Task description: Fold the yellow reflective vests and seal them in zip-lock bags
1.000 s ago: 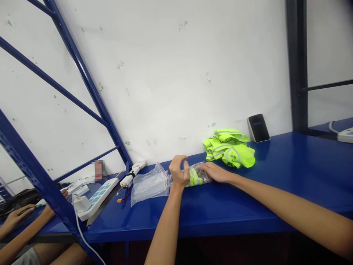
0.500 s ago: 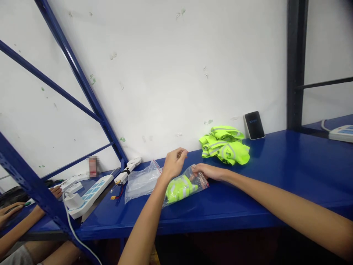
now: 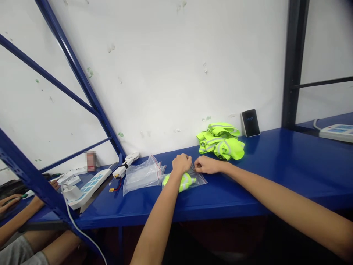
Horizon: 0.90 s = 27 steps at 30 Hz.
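Observation:
A clear zip bag (image 3: 196, 180) with a folded neon-yellow vest (image 3: 184, 180) inside lies on the blue shelf (image 3: 275, 176). My left hand (image 3: 181, 163) is closed in a pinch on the bag's far edge. My right hand (image 3: 206, 165) pinches the same edge just to the right, fingertips almost meeting the left. A stack of empty clear zip bags (image 3: 140, 174) lies to the left of the hands. A heap of loose neon-yellow vests (image 3: 220, 141) sits behind, against the wall.
A dark phone-like device (image 3: 250, 122) leans on the wall. A white power strip (image 3: 86, 188), a small white fan (image 3: 127, 164) and a wired connector (image 3: 116, 186) lie at left. Blue rack braces (image 3: 82, 79) cross the left side. Another person's arms (image 3: 13, 217) are at lower left.
My left hand has come down from above the bag and closed on its far edge beside my right hand. The bag has shifted slightly and lies flatter.

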Motion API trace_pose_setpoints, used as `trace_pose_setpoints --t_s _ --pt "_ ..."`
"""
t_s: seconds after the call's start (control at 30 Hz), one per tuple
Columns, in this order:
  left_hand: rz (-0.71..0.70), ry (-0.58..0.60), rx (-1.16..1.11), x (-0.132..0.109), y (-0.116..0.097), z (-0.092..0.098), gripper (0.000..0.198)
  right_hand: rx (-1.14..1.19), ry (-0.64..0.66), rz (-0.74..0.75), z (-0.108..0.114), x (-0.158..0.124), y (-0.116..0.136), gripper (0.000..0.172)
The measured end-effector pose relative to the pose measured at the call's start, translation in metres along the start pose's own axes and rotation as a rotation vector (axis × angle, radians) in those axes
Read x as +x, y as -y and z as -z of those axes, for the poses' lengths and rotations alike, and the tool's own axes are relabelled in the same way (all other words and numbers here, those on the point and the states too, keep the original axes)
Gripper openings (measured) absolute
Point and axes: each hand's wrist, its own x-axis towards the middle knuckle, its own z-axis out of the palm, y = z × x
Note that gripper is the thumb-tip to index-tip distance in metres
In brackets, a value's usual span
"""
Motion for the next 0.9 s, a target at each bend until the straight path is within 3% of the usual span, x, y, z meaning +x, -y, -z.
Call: trace_pose_setpoints --t_s 0.3,0.43,0.5,0.6,0.9 --pt "-0.034 0.08 -0.143 0.006 0.012 0.003 0.04 0.107 0.038 -0.214 0.004 0.001 0.006 0.017" --pt "-0.153 0.129 -0.26 0.007 0.018 0.004 0.021 0.127 0.003 -0.198 -0.001 0.001 0.003 0.019" --pt "-0.2 0.138 -0.332 0.008 0.022 0.006 0.019 0.112 -0.081 -0.156 -0.006 0.002 0.003 0.027" --pt "-0.21 0.116 -0.402 0.008 0.028 0.008 0.022 0.134 -0.154 -0.107 -0.014 0.006 0.003 0.023" --pt "-0.177 0.078 -0.385 0.007 0.028 0.005 0.025 0.308 -0.117 -0.065 -0.014 0.008 0.003 0.028"
